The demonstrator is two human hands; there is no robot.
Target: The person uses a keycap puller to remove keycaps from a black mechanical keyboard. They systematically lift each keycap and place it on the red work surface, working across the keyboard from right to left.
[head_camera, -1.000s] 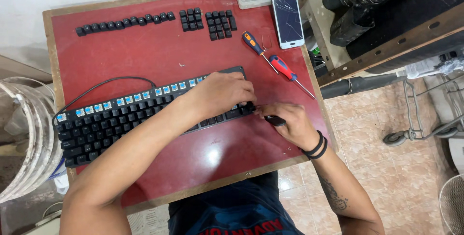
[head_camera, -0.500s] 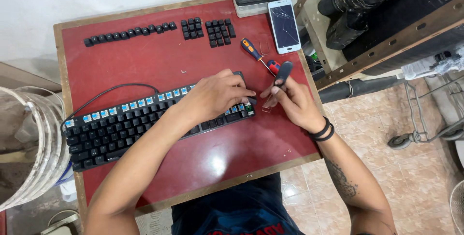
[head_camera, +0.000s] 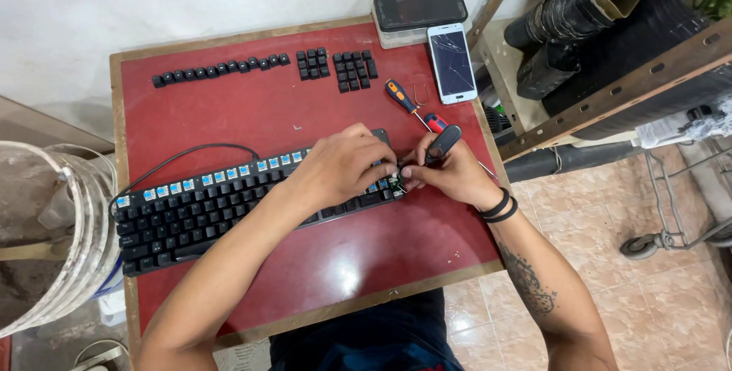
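Pressing palm-down on the right end of the black keyboard, the left hand lies with fingers curled; the right hand pinches a dark tool just beside it; removed keycaps sit in rows at the red table's far edge.

light: bright, even, soft | shadows: faint under forearms on counter | glare: mild on counter's near edge | focus: sharp | edges: slightly bowed

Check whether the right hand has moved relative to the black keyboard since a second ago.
Yes. The right hand lifted from the red table below the black keyboard's right end to level with it.
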